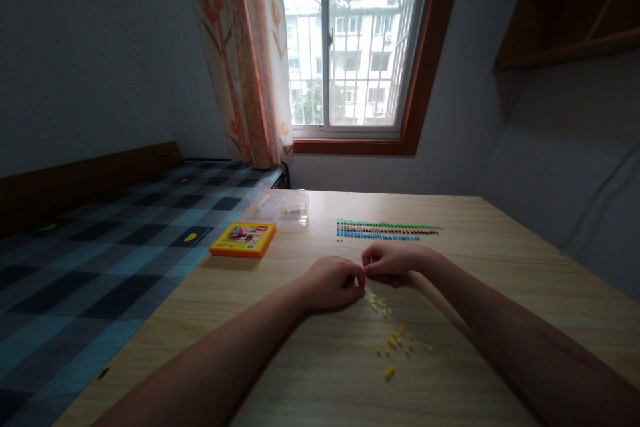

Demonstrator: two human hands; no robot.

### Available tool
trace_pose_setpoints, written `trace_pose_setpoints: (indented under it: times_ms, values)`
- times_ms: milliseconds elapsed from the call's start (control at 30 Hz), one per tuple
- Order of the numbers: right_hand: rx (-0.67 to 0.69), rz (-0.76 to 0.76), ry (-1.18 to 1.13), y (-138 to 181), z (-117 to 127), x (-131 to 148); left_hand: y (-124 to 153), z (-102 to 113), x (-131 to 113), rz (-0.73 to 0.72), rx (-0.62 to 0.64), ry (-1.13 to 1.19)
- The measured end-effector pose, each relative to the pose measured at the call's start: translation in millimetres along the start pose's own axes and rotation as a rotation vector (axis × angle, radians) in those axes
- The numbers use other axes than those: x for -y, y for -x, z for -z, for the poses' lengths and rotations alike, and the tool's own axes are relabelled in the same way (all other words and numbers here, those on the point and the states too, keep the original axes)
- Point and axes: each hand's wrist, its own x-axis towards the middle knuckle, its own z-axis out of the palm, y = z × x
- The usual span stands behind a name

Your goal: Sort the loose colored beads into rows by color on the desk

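Note:
My left hand (334,281) rests low over the wooden table, its fingers curled and pinched together. Thumb and finger of my right hand (393,260) are also closed in a pinch, and the fingertips of both hands meet. Whatever is between them is too small to make out. Just below the fingertips lies a loose cluster of pale yellow pieces (379,304), tiny like building bricks. Nearer to me are scattered brighter yellow pieces (392,341). Beyond my hands run a green row (390,224), a brownish-red row (387,231) and a blue row (377,236) of small pieces.
On the left of the table (280,360) stands an orange box (243,240) with a printed yellow lid. Behind it is a clear plastic container (293,210). A bed with a checked cover (125,280) adjoins the table's left edge. Walls and a window (357,47) lie beyond.

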Motion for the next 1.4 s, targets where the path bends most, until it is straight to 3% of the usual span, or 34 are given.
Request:
trace_pose_setpoints:
  times_ms: [1400]
  values:
    - [-0.078,-0.019,-0.035,-1.2,-4.2,0.6,-0.5,-3.3,-2.4,-0.018,-0.03,-0.056]
